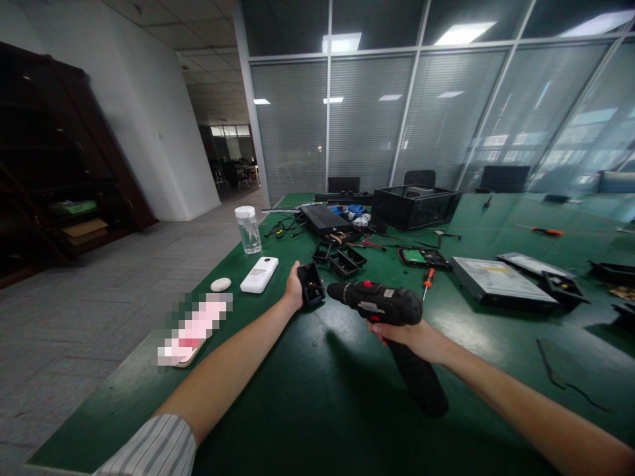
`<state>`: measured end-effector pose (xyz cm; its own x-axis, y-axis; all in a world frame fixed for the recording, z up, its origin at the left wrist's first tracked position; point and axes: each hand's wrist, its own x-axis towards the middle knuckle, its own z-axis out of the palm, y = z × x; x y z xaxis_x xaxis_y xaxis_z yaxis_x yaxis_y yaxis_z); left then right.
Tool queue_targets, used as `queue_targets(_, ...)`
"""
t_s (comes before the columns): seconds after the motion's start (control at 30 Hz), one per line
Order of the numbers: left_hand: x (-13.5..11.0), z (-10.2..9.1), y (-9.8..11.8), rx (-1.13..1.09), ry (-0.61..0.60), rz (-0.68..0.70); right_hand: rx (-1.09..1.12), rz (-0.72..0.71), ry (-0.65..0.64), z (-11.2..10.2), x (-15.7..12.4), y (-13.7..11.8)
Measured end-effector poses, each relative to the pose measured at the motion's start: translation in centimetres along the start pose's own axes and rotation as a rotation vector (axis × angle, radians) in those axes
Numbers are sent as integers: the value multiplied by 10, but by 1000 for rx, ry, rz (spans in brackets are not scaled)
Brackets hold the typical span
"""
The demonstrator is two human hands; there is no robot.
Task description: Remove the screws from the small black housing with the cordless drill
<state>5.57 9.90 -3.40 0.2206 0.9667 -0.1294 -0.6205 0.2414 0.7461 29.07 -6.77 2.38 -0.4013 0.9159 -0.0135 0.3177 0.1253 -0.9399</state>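
Black plastic in both grips: holds a small open housing [312, 285] in the left hand [295, 287], thumb and fingers curled about its left side, and a cordless drill [380, 304] in the right hand [414, 338], fingers wrapped round the handle just under the body. Turns the housing's open face toward the view, over or on the green tabletop [292, 410]; cannot tell which. Points the drill's chuck leftward at the housing's right side, just beside it; cannot tell contact from a narrow gap, nor make out any bit.

Looks like the step of lining up drill and housing. Seems to call next for a firm left hold, a steady right wrist and a straight line from chuck to work.

Leaves the widest room on the near side, between the forearms [233, 363]. Has less beyond: meets similar black housings [347, 262] just past the left hand, an orange-handled screwdriver [429, 279] close behind the drill, a silver disc drive [501, 281] farther right. Needs care leftward, with a white slab-shaped device [259, 275], a clear bottle [249, 235] and a pixelated pink item [196, 334] near the tabletop's slanting edge.
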Motion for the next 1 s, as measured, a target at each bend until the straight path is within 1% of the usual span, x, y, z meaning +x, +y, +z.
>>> queue_targets(0.27,0,1,0,4,-1,-2,-2,-41,-4,1,1,0)
queue_targets(0.53,-2,2,1,5,-1,-17,-2,-49,-5,1,1,-1)
queue_targets(0.73,-1,2,1,2,13,-13,7,-29,-2,0,2,3)
queue_targets(1.0,0,1,-1,-5,10,-5,-9,-57,-28,0,2,1)
